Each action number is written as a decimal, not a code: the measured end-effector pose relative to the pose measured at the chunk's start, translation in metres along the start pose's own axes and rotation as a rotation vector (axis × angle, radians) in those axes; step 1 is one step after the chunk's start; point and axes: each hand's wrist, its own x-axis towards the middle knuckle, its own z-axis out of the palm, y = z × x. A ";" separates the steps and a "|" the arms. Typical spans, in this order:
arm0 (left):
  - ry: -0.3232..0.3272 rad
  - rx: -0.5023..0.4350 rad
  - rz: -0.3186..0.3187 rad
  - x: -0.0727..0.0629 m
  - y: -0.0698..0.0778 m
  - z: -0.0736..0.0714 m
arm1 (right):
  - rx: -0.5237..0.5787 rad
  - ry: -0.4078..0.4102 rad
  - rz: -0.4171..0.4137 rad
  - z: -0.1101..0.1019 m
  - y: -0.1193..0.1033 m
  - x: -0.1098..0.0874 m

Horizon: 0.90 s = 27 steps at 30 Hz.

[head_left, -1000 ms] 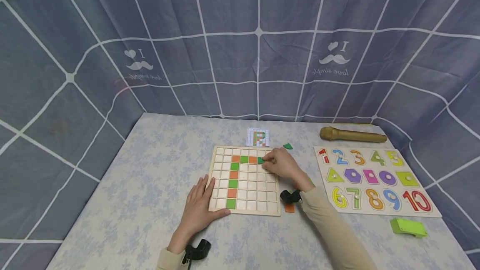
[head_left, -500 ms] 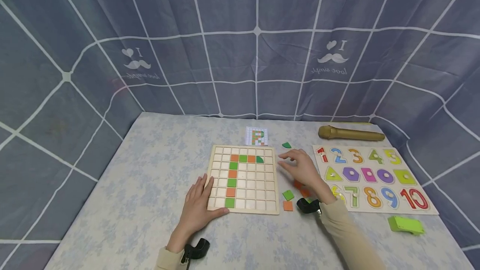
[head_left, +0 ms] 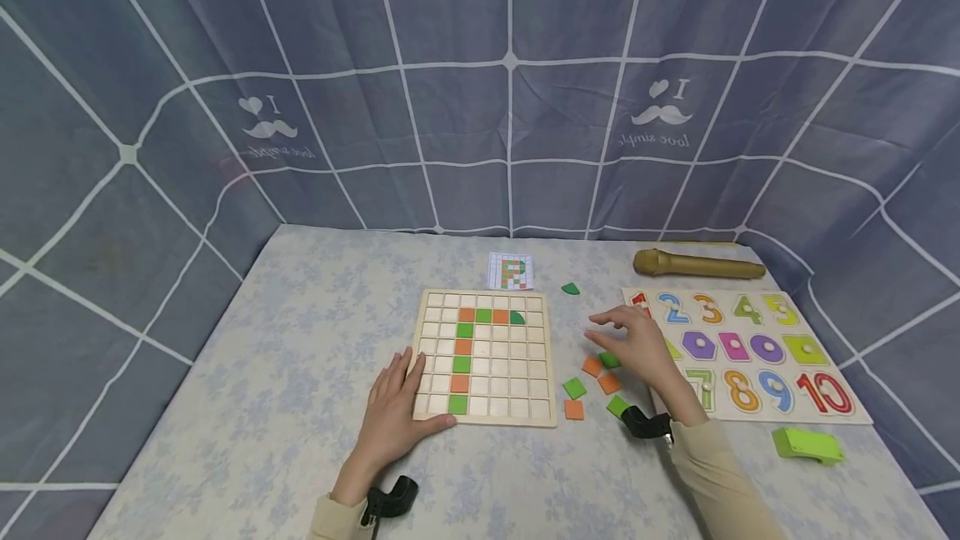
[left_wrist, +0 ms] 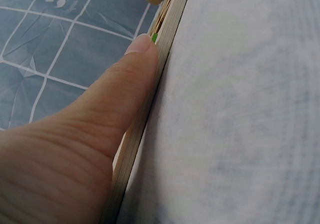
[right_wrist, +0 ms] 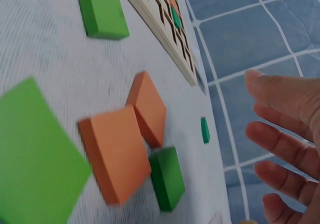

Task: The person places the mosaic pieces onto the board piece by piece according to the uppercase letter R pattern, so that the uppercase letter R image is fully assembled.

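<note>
A wooden grid board (head_left: pixel 507 373) lies on the table, with orange and green square tiles in a column and along an upper row. A dark green quarter-round tile (head_left: pixel 517 318) ends that row. My left hand (head_left: pixel 397 407) rests at the board's lower left corner; its thumb (left_wrist: pixel 120 91) lies along the front edge. My right hand (head_left: pixel 637 348) hovers right of the board, fingers apart and holding nothing. Below it lie several loose tiles, among them an orange square (right_wrist: pixel 117 154), a green square (right_wrist: pixel 102 11) and a darker green piece (right_wrist: pixel 167 179).
A pattern card (head_left: pixel 511 272) lies behind the board, with another green quarter-round tile (head_left: pixel 571 288) to its right. On the right are a number puzzle board (head_left: pixel 738 369), a gold microphone (head_left: pixel 699 264) and a lime green block (head_left: pixel 808 445). A grid-patterned curtain (head_left: pixel 465 123) surrounds the table.
My right hand has let go of the dark green quarter-round tile in the upper row and moved right, over the loose tiles. My left hand has stayed on the board.
</note>
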 end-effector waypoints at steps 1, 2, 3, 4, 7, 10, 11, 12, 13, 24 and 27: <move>0.000 0.001 -0.001 0.000 0.000 0.000 | -0.003 -0.006 0.004 -0.001 0.001 -0.001; 0.001 0.001 -0.002 0.000 0.000 0.000 | -0.008 -0.013 0.003 -0.003 0.002 -0.002; 0.002 0.001 -0.002 0.000 0.000 0.000 | -0.009 -0.023 0.004 -0.004 0.003 -0.003; 0.002 0.003 -0.001 0.000 0.000 0.000 | -0.010 -0.035 0.005 -0.006 0.004 -0.004; 0.002 0.004 0.000 0.000 0.000 0.001 | -0.012 -0.078 0.012 -0.009 0.006 -0.006; 0.004 -0.002 0.002 0.000 -0.001 0.001 | -0.012 -0.120 0.013 -0.012 0.009 -0.008; 0.003 -0.003 0.001 0.000 -0.001 0.001 | -0.014 -0.131 0.014 -0.013 0.010 -0.009; 0.003 -0.004 0.000 0.000 -0.001 0.001 | -0.015 -0.144 0.018 -0.014 0.011 -0.010; 0.002 -0.003 -0.001 0.000 -0.001 0.001 | -0.020 -0.154 0.018 -0.015 0.012 -0.011; 0.000 0.000 -0.005 0.000 -0.002 0.002 | -0.070 -0.204 -0.020 -0.018 0.020 -0.015; 0.003 0.000 -0.003 0.000 -0.002 0.002 | -0.083 -0.227 -0.007 -0.018 0.021 -0.015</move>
